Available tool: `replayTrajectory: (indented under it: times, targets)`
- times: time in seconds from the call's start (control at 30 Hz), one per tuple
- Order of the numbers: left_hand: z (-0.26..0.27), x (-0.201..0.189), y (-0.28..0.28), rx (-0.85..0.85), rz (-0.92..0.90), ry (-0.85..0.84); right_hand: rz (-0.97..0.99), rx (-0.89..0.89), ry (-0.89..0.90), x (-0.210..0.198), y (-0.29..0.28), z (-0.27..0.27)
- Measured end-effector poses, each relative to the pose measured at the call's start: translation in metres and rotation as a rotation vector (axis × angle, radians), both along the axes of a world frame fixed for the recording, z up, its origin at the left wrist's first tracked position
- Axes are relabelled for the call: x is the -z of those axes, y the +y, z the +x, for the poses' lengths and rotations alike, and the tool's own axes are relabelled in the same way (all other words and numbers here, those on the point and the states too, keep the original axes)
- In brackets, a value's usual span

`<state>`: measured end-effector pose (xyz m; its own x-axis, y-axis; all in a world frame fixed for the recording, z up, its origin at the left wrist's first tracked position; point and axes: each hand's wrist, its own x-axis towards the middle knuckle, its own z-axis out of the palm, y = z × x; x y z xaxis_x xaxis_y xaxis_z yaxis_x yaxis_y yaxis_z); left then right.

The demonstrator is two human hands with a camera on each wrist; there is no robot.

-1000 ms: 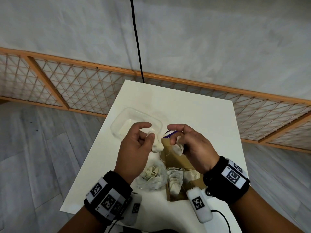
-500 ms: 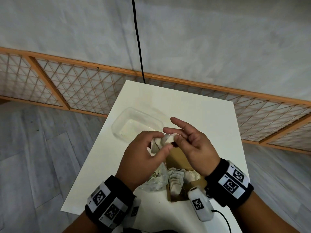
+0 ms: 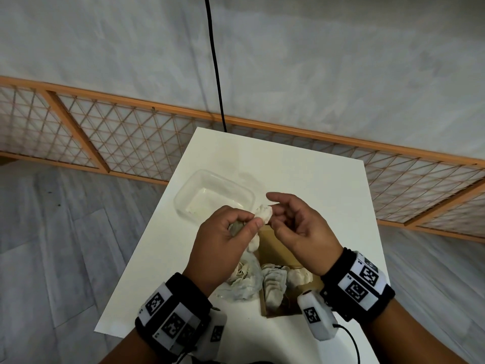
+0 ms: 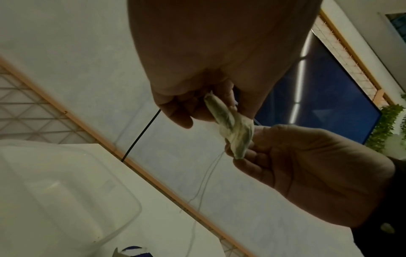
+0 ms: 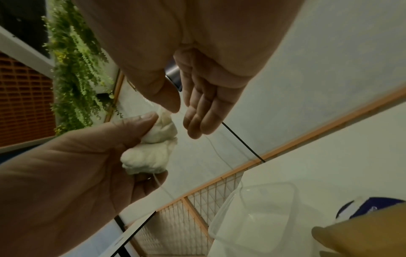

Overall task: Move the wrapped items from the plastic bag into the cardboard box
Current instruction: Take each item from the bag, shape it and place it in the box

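The left hand (image 3: pixel 223 243) is pinching a wrapped dumpling (image 3: pixel 263 215) above the cardboard box (image 3: pixel 275 248); the right hand (image 3: pixel 296 229), grip loosely open, is waiting. Next: lowering it in.

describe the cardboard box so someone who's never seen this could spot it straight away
On the white table, look at the near edge, below the right hand. The cardboard box lies open beside the crumpled plastic bag. It alone is brown, with pale wrapped items inside.
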<state>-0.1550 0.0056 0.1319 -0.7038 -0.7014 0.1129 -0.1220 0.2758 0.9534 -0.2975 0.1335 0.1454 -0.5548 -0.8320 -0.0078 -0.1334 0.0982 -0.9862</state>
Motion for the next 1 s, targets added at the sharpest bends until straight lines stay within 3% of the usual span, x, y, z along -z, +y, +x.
replayTrajectory:
  times: [0.23, 0.37, 0.63, 0.8, 1.0]
  targets:
    - [-0.003, -0.003, -0.002, 0.004, 0.241, 0.054, -0.017, 0.02, -0.171, 0.002, -0.001, 0.0]
    - [-0.003, -0.003, -0.003, 0.031, 0.262, 0.05, -0.007, 0.02, -0.197, 0.0, -0.002, 0.004]
    - [-0.002, 0.002, -0.013, 0.005, 0.232, 0.019, -0.104, 0.059, -0.131, -0.003, 0.0, -0.003]
    - [-0.005, 0.007, -0.019, 0.1, 0.199, 0.018, -0.01, -0.062, -0.099, -0.003, 0.0, 0.001]
    - [-0.008, -0.002, -0.015, 0.163, 0.217, -0.017, 0.067, -0.038, 0.003, -0.001, -0.005, 0.0]
